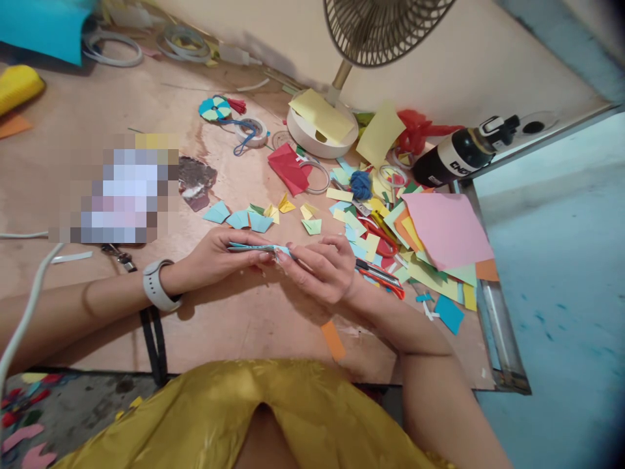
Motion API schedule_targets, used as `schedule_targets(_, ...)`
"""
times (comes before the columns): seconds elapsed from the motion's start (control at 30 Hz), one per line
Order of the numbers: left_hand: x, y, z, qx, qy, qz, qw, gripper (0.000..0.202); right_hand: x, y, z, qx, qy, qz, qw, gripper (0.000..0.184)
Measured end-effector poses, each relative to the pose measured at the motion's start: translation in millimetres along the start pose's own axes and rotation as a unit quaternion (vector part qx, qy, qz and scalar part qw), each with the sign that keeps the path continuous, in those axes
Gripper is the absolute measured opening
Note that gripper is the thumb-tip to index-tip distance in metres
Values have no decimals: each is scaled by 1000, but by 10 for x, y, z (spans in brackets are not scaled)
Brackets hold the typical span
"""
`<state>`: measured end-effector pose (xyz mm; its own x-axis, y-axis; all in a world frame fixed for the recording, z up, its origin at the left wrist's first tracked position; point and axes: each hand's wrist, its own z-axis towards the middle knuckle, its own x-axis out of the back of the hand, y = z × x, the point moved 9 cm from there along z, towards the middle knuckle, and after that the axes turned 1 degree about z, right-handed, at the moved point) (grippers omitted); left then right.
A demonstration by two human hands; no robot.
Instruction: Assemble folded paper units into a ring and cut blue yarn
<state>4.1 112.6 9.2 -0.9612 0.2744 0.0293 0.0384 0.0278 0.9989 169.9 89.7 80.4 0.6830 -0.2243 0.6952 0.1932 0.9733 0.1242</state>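
Note:
Close above the table, a thin folded light-blue paper [254, 247] is held nearly edge-on. My left hand [217, 257] pinches one side of it between thumb and fingers. On the other side, my right hand [319, 266] has its thumb and fingertips closed at the paper's edge, by a small whitish bit too small to name. Just beyond the hands lie several folded paper pieces, among them a light-blue one [217, 212], a yellow one [286, 203] and a pale-green one [311, 226].
A box cutter [381, 273] and red-handled scissors [378, 238] lie among paper scraps right of my right hand. Behind them are a pink sheet [446, 228] and a leaning bottle [452, 156]. A fan [322, 140] stands at the back; an orange strip [333, 341] lies near the front edge.

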Motion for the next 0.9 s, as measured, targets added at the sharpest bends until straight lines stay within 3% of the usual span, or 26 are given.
schedule_targets(0.37, -9, -2, -3, -3, -3, -8, 1000, 18, 48, -73, 37, 49, 41, -31, 997, 26)
schedule_targets(0.9, 13, 50, -2, -27, 5, 31, 999, 21, 24, -72, 24, 62, 19, -30, 997, 26)
